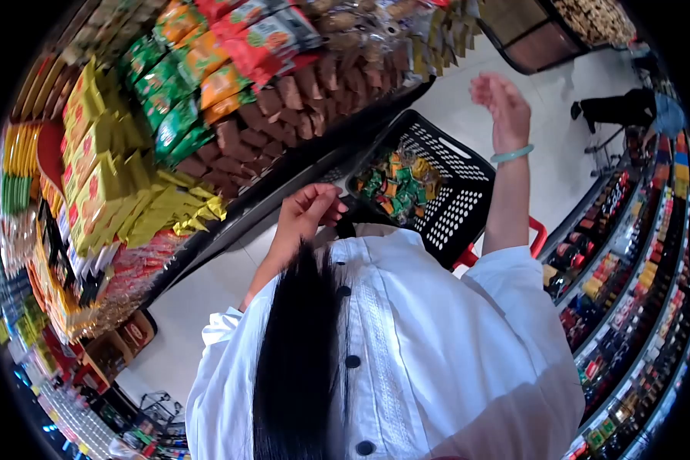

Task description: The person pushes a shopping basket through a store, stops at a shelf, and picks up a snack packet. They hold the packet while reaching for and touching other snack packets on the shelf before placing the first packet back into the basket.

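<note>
My left hand is closed in a pinch at the left edge of a black shopping basket. What its fingers hold, if anything, I cannot make out. Inside the basket lie green, orange and gold wrapped candies, bunched together in what looks like a clear plastic bag. My right hand, with a pale green bangle on the wrist, is raised beyond the basket's right side. Its fingers are loosely bent and apart, with nothing in them.
Along the left runs a sloping display of yellow packets, green packets, red packets and brown-wrapped pieces. Shelves with bottles line the right. A person in dark trousers stands by a cart at the upper right.
</note>
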Tool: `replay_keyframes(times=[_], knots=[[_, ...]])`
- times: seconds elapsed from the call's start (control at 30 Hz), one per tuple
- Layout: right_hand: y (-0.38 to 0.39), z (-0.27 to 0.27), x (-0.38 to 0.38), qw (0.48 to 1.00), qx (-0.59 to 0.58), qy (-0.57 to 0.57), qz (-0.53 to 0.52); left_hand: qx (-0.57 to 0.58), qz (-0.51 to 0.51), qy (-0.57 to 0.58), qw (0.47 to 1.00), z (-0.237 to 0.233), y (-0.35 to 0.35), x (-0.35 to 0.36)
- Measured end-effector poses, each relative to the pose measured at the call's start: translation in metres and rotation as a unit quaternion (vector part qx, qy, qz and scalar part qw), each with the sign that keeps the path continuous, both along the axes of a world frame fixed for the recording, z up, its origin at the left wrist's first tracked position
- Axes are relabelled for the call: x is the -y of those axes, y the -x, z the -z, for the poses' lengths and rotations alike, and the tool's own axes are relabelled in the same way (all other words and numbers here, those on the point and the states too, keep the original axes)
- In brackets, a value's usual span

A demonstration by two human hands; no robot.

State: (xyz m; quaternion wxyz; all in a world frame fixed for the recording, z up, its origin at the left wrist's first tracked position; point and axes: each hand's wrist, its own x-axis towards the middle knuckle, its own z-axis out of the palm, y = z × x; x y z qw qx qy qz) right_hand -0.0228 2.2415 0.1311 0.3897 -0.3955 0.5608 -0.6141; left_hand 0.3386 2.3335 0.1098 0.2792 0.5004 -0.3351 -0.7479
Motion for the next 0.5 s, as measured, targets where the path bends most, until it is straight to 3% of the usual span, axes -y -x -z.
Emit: replay_keyframes(times=[0.13,0.23,0.37,0.43,0.5], knots=[[0.053,0.143,-0.084,0.973,0.118,-0.177,0.088,0.041,0.098,-0.044,0.993,0.024,0.027,-0.005],[0.058,0.227,-0.137,0.944,0.140,-0.265,0.136,0.065,0.164,-0.068,0.982,0.041,0.050,-0.009],[0.053,0.343,-0.190,0.904,0.225,-0.343,0.125,0.087,0.217,-0.101,0.967,0.071,0.074,-0.016],[0.040,0.388,-0.204,0.877,0.225,-0.404,0.131,0.113,0.235,-0.127,0.957,0.094,0.082,-0.023],[0.028,0.423,-0.214,0.873,0.041,-0.478,0.087,0.108,0.252,-0.157,0.949,0.115,0.086,-0.032]])
